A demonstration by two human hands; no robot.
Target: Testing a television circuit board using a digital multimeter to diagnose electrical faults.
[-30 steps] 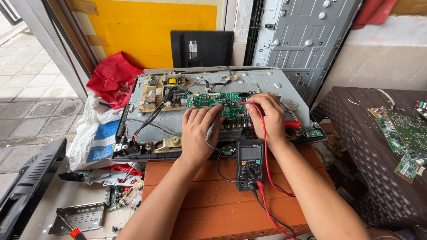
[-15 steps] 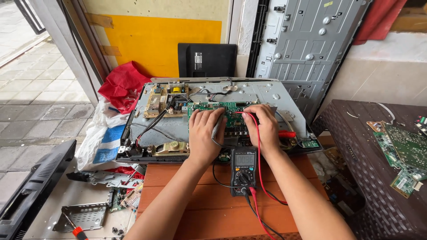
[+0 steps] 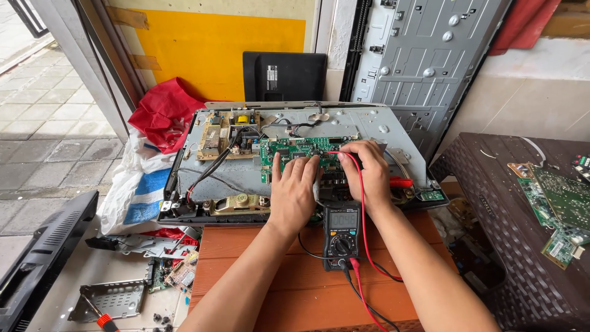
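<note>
- Our left hand [image 3: 294, 190] lies palm-down, fingers spread narrowly, with its fingertips on the lower edge of the green circuit board [image 3: 299, 151]; we cannot tell whether it pinches a probe beneath the fingers.
- Our right hand [image 3: 365, 174] is curled on the right end of that same board, closed on the red test lead [image 3: 361, 203], which runs from the fingers down over the wrist.
- The green circuit board sits in the middle of the opened television back panel [image 3: 369, 126], which lies flat with its rear facing up.
- Just below our hands, between our forearms, the multimeter [image 3: 342, 237] rests on the orange wooden surface [image 3: 258, 264], with red and black leads trailing from its base.
- To the left on the panel sits a tan power board [image 3: 222, 132], and a long speaker [image 3: 238, 203] lies along the near edge.
- A red cloth [image 3: 163, 114] is bunched beyond the panel's left corner.
- On the right, loose green boards [image 3: 562, 197] lie on a dark woven table [image 3: 510, 246].
</note>
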